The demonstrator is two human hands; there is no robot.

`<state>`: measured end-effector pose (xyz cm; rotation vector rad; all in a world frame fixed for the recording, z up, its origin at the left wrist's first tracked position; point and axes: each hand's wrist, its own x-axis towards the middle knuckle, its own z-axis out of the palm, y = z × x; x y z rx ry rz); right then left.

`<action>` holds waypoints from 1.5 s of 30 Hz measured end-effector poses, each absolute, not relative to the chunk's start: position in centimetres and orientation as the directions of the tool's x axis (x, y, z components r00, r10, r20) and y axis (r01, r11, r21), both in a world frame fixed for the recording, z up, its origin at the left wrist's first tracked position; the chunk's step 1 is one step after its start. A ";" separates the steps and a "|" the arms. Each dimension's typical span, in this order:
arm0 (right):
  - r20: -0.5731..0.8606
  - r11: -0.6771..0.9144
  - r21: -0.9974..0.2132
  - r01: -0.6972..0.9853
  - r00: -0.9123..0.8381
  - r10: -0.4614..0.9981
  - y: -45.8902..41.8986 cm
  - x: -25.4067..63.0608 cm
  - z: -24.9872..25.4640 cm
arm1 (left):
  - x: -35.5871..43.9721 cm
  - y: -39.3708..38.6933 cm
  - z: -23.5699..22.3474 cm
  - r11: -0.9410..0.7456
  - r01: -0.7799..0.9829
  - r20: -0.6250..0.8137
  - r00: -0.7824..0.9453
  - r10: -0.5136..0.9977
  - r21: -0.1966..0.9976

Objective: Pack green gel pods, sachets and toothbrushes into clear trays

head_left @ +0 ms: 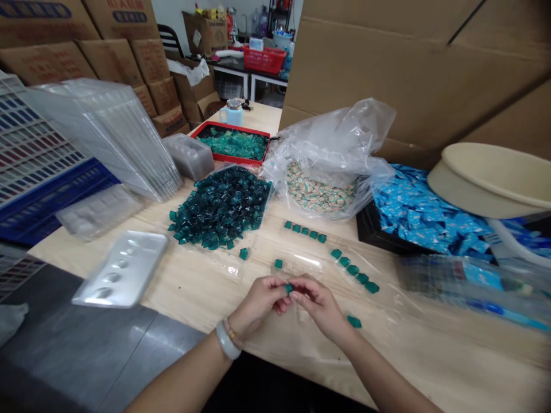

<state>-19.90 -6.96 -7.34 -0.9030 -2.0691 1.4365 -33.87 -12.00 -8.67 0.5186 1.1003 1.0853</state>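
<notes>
Two hands: the left hand point(257, 302) and the right hand point(321, 307) meet above a clear plastic sheet point(390, 327), fingertips close together.
Grip: narrow; a small teal square piece point(288, 288) shows pinched between the fingertips of both hands.
Piece's lie: at the left hand's fingertips, just left of the right hand's; it looks squarish, with no long axis to tell at this size.
Nearest loose piece: a single teal piece point(354, 322) lies on the sheet just beyond the right hand.
Rows: a short slanting row of teal pieces point(355, 270) lies ahead of the right hand, and another point(303, 231) lies farther ahead.
Left wrist: a pale bangle point(228, 339) beside a thin gold bracelet point(232, 334).
Rest: a heap of teal pieces point(219, 206) on clear plastic, a red tray point(232, 143), and blue wrapped packets point(426, 212) stand beyond, on a pale wooden table point(447, 367).
</notes>
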 end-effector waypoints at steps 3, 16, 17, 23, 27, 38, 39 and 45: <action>-0.021 0.186 -0.943 0.277 -0.605 0.796 -6.7 -18.7 -8.0 | -33.4 -11.8 -8.6 0.475 -0.338 -0.435 0.190 0.880 0.812; -0.130 0.793 -0.017 0.609 -0.788 0.602 -1.7 -23.6 -8.5 | -35.3 -8.3 -10.2 0.083 0.855 -0.020 -0.085 0.996 0.511; -0.134 0.790 -0.035 0.613 -0.786 0.604 -1.7 -23.5 -8.7 | -35.1 -8.4 -10.2 0.089 0.852 -0.021 -0.092 0.996 0.516; -0.010 0.731 -0.265 0.629 -0.760 0.650 -1.1 -21.6 -8.6 | -39.2 -10.2 -9.0 0.013 0.803 0.133 -0.115 0.984 0.596; 0.154 0.727 -0.388 0.566 -0.738 0.657 -2.0 -22.9 -7.9 | -43.9 -10.4 -8.5 0.115 0.873 0.016 -0.139 0.990 0.474; 0.083 0.270 -0.941 0.205 -0.634 0.769 -4.9 -30.2 -8.6 | -43.4 -11.5 -8.8 0.145 0.131 -0.116 -0.204 0.972 0.981; 0.062 0.247 -0.946 0.211 -0.630 0.774 -4.9 -30.2 -8.4 | -43.0 -11.5 -8.6 0.158 0.056 -0.146 -0.177 0.973 0.986; -0.027 0.140 -0.969 0.202 -0.653 0.757 -5.1 -28.3 -7.4 | -40.7 -11.0 -7.5 0.198 -0.117 -0.212 -0.123 0.970 0.973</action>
